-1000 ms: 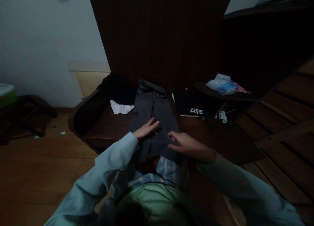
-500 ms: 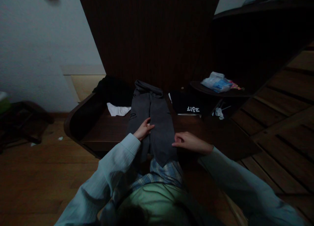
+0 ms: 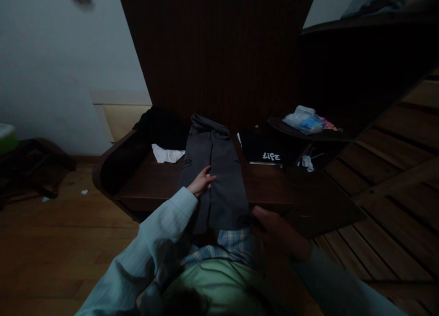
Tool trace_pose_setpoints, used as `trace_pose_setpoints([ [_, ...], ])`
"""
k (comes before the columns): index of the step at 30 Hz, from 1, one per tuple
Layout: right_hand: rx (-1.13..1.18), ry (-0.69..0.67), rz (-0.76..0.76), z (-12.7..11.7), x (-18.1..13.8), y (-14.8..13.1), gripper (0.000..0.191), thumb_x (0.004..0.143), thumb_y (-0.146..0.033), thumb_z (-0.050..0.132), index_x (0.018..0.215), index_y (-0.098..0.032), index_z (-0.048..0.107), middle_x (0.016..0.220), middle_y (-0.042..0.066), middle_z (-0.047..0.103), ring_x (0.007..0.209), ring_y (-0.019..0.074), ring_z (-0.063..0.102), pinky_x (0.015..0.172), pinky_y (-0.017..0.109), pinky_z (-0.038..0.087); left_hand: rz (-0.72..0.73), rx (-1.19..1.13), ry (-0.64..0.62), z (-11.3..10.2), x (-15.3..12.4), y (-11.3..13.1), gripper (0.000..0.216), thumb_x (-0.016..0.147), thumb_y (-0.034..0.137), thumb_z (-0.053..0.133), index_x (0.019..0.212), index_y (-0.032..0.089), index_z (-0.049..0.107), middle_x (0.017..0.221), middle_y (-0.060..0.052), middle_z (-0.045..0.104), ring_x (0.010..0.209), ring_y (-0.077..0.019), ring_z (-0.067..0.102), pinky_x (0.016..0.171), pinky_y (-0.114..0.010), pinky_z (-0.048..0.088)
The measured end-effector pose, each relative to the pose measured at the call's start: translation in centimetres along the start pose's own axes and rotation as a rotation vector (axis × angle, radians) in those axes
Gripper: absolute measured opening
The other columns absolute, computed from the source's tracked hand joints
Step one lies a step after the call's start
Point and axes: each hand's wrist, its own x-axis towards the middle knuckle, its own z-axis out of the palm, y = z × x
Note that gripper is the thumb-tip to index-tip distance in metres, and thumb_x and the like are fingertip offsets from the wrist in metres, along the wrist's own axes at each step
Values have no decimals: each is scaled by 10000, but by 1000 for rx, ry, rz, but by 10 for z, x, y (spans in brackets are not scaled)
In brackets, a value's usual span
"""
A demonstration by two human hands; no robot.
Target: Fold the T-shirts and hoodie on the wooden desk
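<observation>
A dark grey garment (image 3: 226,183) with black line drawings along its left side lies lengthwise over the bench, its far end bunched up. A lengthwise line runs down its middle. My left hand (image 3: 200,183) rests on the garment near that line, thumb and forefinger apart. A small pale spot shows beside the fingers; I cannot make out what it is. At the garment's near right corner, my right hand (image 3: 274,227) is closed on the fabric, blurred and in shadow. The near edge hangs over the bench front, above my plaid clothing (image 3: 236,243).
On the dark wooden bench (image 3: 147,181), black cloth (image 3: 161,128) and a white cloth (image 3: 168,154) lie left, a black folded item with white lettering (image 3: 264,147) right. A plastic packet (image 3: 305,121) sits on a small shelf. Slatted wood (image 3: 387,206) stands at right.
My right hand has moved down and right, and the garment's near right corner has shifted with it, leaving the near edge straighter. My left hand has stayed in place. The view has shifted slightly.
</observation>
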Motion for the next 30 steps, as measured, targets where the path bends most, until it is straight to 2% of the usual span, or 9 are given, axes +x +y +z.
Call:
trace_pose_setpoints([
  [3,-58,136,10,-4,-8,1,87,784,-170,438,826,-213,502,797,43,566,688,149,562,579,247,439,6,-38,-6,-2,2,-1,765,651,86,673,1312,153,293,775,-17,632,651,-103,608,601,-202,499],
  [7,-136,296,-10,-1,-18,4,112,765,-177,440,799,-226,534,712,43,570,653,159,567,581,262,442,2,-24,-5,-2,2,-1,766,665,71,648,1327,161,272,809,-33,641,636,-105,608,579,-205,500],
  [11,-92,297,-125,-4,-20,-6,148,786,-205,414,691,-236,523,581,8,539,538,130,527,538,246,412,2,-18,-16,-1,1,0,764,682,43,588,1353,170,245,833,-41,644,628,-101,606,581,-206,504],
  [14,-23,261,-155,-12,-12,-10,177,809,-291,416,679,-230,518,555,0,526,511,122,500,518,242,391,36,32,-39,-1,1,0,763,704,72,557,1372,235,228,902,-43,644,657,-108,612,590,-217,511],
  [18,32,336,0,-20,20,8,223,840,-367,401,768,-212,544,626,13,552,562,133,515,577,256,416,105,131,-82,-2,4,-4,749,713,157,585,1366,307,251,1019,-39,634,782,-145,625,655,-250,520],
  [21,80,375,100,-17,55,33,234,847,-383,406,872,-203,553,743,34,578,667,152,554,642,273,453,104,141,-132,-4,6,-7,649,696,121,585,1300,267,398,1051,-41,633,829,-144,621,708,-255,511],
  [23,96,388,80,-9,76,49,265,834,-390,435,997,-211,542,946,64,590,881,186,567,799,330,455,71,160,-141,-7,7,-8,545,690,105,585,1218,215,504,1022,-51,647,814,-139,623,714,-248,503],
  [26,73,343,43,6,95,69,367,806,-412,484,1123,-229,509,1208,83,497,1160,221,435,986,406,346,54,221,-135,-11,9,-9,481,686,137,615,1162,180,552,976,-61,662,808,-148,623,730,-263,496],
  [30,35,279,51,19,100,83,434,801,-412,498,1183,-207,480,1301,107,426,1232,231,357,1028,431,290,140,346,-146,-10,12,-13,457,686,183,629,1138,169,559,1034,-64,642,926,-179,595,833,-317,462],
])
